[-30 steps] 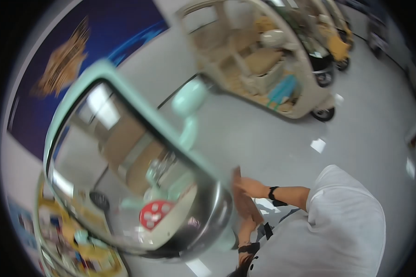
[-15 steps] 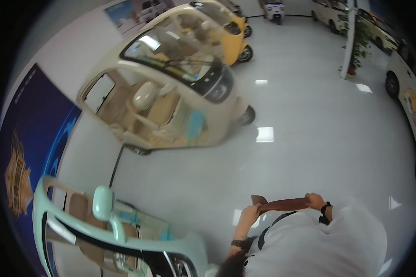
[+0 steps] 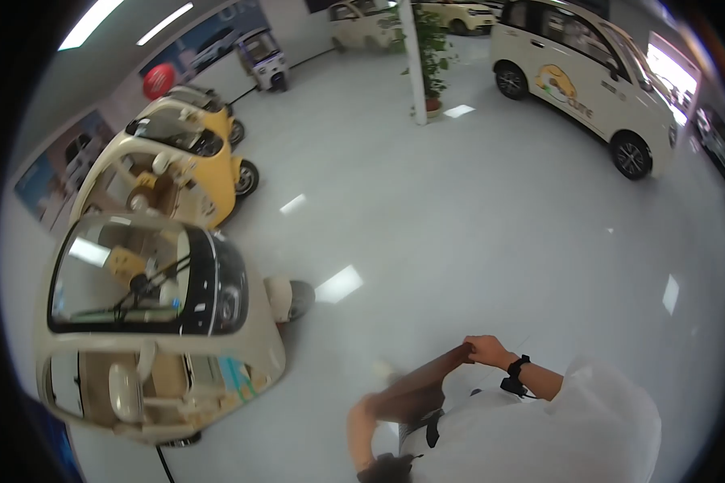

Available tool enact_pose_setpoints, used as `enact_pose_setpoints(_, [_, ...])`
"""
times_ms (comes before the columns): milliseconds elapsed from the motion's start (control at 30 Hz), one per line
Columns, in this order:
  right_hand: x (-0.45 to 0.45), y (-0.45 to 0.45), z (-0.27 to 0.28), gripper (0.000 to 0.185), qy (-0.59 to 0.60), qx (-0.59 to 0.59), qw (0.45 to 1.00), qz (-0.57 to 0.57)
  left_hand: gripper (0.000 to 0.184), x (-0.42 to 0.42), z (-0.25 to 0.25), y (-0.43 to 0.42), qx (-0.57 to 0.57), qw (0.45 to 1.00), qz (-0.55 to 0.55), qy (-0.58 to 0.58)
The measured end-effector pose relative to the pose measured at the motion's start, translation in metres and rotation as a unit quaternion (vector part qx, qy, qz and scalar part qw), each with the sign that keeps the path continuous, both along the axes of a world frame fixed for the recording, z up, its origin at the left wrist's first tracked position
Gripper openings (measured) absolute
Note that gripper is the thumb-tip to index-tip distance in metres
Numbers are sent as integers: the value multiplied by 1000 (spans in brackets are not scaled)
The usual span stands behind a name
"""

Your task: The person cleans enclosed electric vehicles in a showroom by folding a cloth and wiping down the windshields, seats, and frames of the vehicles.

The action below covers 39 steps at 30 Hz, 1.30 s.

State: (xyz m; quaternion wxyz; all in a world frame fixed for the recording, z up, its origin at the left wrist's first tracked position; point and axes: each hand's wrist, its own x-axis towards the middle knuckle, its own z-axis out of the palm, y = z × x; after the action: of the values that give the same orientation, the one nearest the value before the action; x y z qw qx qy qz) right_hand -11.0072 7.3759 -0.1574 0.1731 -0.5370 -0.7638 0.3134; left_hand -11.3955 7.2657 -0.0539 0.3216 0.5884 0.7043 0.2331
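A brown cloth [image 3: 417, 388] stretches between my two hands in front of my white shirt. My right hand [image 3: 489, 351], with a black band on its wrist, grips the upper corner of the cloth. Lower and to the left, my left hand [image 3: 364, 409] is closed on the other end, its fingers partly hidden by the fabric and blurred. The cloth hangs loosely in a wide band, apart from any vehicle.
A cream three-wheeler [image 3: 267, 354] stands at the left, with a yellow three-wheeler [image 3: 217, 173] behind it. At the right is a white car [image 3: 532, 60] with a cartoon decal. A white pole [image 3: 415, 72] and potted plant [image 3: 433, 60] stand at the back.
My view has turned right, bringing the white car further into view; the mint-green vehicle has left it. The cloth, narrow and folded before, now hangs wider between my hands.
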Motion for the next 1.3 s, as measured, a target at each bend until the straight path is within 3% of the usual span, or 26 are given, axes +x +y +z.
enact_pose_setpoints(167, [-91,124,80,53,-39,-37,998,-37,23,-89,24,111,-31,998,15,-44])
enact_pose_setpoints(233, [-94,182,79,67,-49,10,998,-26,24,-112,31,167,-14,999,-29,-16])
enact_pose_setpoints(300, [-102,255,93,70,-63,70,995,-34,25,-132,43,227,8,998,-63,22])
enact_pose_setpoints(400, [-104,345,158,74,-52,222,952,-202,26,-157,63,290,56,997,-44,37])
enact_pose_setpoints(467, [-85,364,225,78,-11,315,878,-360,20,-170,66,310,188,980,-40,44])
enact_pose_setpoints(533, [-58,364,303,82,77,393,785,-473,19,-182,87,332,136,991,14,9])
enact_pose_setpoints(567, [-31,364,337,82,169,477,756,-416,19,-185,98,345,114,993,38,-10])
enact_pose_setpoints(667, [-84,352,449,75,207,812,471,-277,19,-198,104,395,99,986,128,-39])
enact_pose_setpoints(800, [-105,439,439,82,171,928,308,-119,19,-228,81,441,120,967,224,-12])
enact_pose_setpoints(867, [-120,503,427,60,133,936,313,-91,19,-243,82,467,138,960,245,-14])
enact_pose_setpoints(900, [-136,542,405,36,104,921,360,-104,20,-255,75,477,130,951,275,-49])
enact_pose_setpoints(967, [-161,621,347,34,27,732,624,-271,21,-284,64,506,106,944,309,54])
enact_pose_setpoints(1000, [-173,659,318,35,-65,608,715,-339,22,-297,63,524,95,934,330,100])
enact_pose_setpoints(1033, [-200,698,312,43,-121,515,792,-304,23,-307,65,539,83,926,347,128])
enact_pose_setpoints(1100, [-259,753,310,61,-105,380,913,-109,24,-317,87,581,14,898,391,200])
enact_pose_setpoints(1200, [-347,790,294,76,16,256,963,84,25,-311,147,639,45,899,427,88])
enact_pose_setpoints(1300, [-435,805,296,83,104,154,940,286,27,-296,204,699,51,919,383,-78])
